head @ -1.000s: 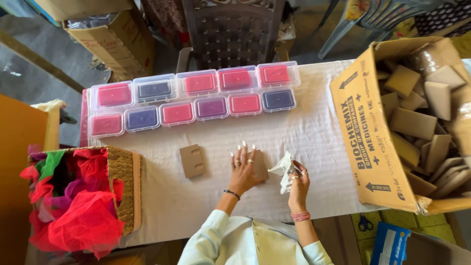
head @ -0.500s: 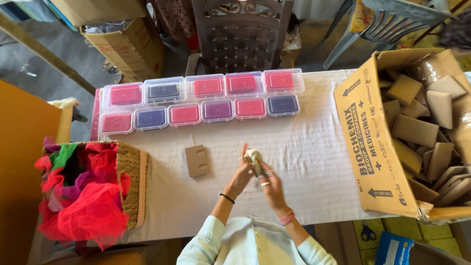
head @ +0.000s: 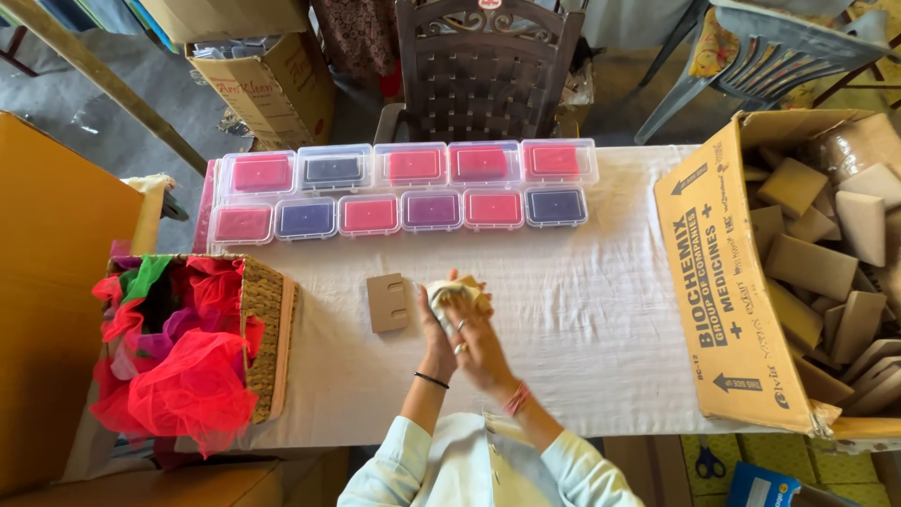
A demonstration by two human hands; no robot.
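Observation:
My left hand point(head: 435, 326) and my right hand point(head: 481, 343) are pressed together over the white tablecloth point(head: 601, 310). Between them they grip a small brown cardboard piece wrapped in a whitish sheet point(head: 452, 293). The fingers hide most of it. My left wrist has a thin black band, my right wrist a pink one. A flat brown cardboard box point(head: 388, 302) lies on the cloth just left of my hands, untouched.
Two rows of clear plastic cases point(head: 404, 186) with pink and purple pads line the far side. A wicker basket point(head: 270, 333) of red and green netting sits at the left. A big carton point(head: 732, 282) of brown cardboard pieces lies at the right. A dark chair point(head: 483, 66) stands behind.
My left hand left the cardboard piece's spot on the table and joined my right hand. The whitish sheet now wraps the piece, held between both hands. The camera shifted slightly.

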